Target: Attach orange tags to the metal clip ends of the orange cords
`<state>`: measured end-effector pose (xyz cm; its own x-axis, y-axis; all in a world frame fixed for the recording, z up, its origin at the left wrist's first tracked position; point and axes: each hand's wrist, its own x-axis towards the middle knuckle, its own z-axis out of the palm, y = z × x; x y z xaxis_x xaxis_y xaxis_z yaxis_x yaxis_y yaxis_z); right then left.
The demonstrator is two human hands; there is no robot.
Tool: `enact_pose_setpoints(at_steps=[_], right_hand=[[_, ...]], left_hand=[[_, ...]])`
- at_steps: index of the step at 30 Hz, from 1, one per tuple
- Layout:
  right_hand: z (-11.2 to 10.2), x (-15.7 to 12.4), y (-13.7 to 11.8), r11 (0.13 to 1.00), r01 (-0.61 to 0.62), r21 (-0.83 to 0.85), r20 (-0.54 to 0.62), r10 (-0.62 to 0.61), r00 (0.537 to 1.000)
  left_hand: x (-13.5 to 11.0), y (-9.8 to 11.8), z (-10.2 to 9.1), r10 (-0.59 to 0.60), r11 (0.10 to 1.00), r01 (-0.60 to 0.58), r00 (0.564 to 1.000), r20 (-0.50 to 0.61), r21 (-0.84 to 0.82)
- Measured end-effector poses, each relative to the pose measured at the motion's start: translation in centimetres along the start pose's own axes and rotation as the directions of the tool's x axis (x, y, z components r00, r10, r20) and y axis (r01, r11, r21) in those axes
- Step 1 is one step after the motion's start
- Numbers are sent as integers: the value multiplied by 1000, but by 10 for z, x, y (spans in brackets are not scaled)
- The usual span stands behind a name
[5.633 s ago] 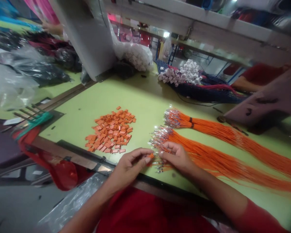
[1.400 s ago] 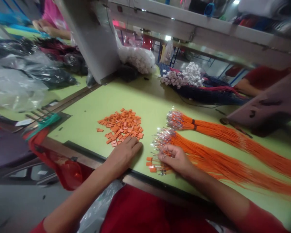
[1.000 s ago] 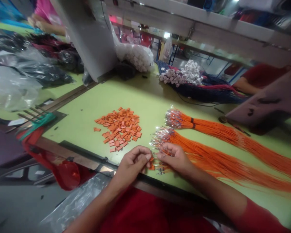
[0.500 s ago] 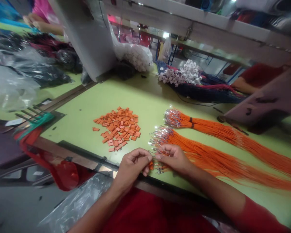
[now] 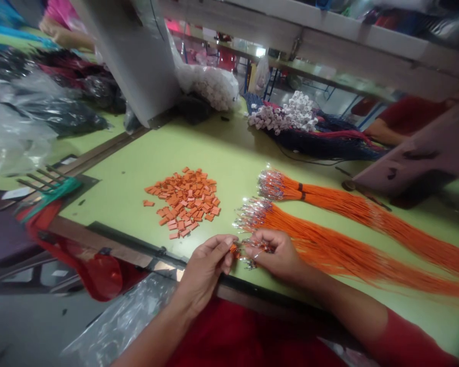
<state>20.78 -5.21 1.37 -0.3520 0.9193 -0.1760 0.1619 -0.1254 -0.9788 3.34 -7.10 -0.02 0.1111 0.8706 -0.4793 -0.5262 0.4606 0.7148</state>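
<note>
My left hand (image 5: 212, 260) is closed, pinching a small orange connector housing (image 5: 233, 248) between thumb and fingers. Just to its right, my right hand (image 5: 277, 255) is closed over the metal-tipped ends of some orange wires, its fingertips close to the housing. Which single wire it pinches is partly hidden by the fingers. Behind it spreads a loose bundle of orange wires (image 5: 329, 239) with shiny terminals at its left end. A second bundle of orange wires (image 5: 332, 200), bound with dark bands, lies farther back. Left of the bundles is a pile of orange connector housings (image 5: 187, 199).
At the back lie dark wires with white connectors (image 5: 298, 112) and a clear bag of white parts (image 5: 214, 86). A grey post (image 5: 133, 61) stands at the left. Red-and-green pronged holder (image 5: 53, 191) sits at the table's left edge. Other people's arms (image 5: 67, 36) show behind.
The orange housing has come up into clearer view at my left fingertips. My right fingers have shifted slightly and curl more over the wire ends. The whole view has moved a little.
</note>
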Motion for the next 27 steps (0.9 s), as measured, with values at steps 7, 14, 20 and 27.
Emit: enact_pose_setpoints(at_steps=[7, 14, 20, 27], right_hand=[[3, 0, 3, 992, 61, -112, -58, -68, 996], [6, -3, 5, 902, 232, -365, -95, -284, 954], [8, -4, 9, 887, 235, -397, -86, -291, 953], [5, -3, 5, 910, 212, -357, -48, -245, 968]], left_hand=[[-3, -3, 5, 0, 1000, 0, 1000, 23, -14], [-10, -9, 3, 104, 991, -101, 994, -29, 84], [-10, -12, 4, 158, 980, -153, 987, -26, 127], [-11, -10, 5, 104, 988, -98, 993, -47, 121]])
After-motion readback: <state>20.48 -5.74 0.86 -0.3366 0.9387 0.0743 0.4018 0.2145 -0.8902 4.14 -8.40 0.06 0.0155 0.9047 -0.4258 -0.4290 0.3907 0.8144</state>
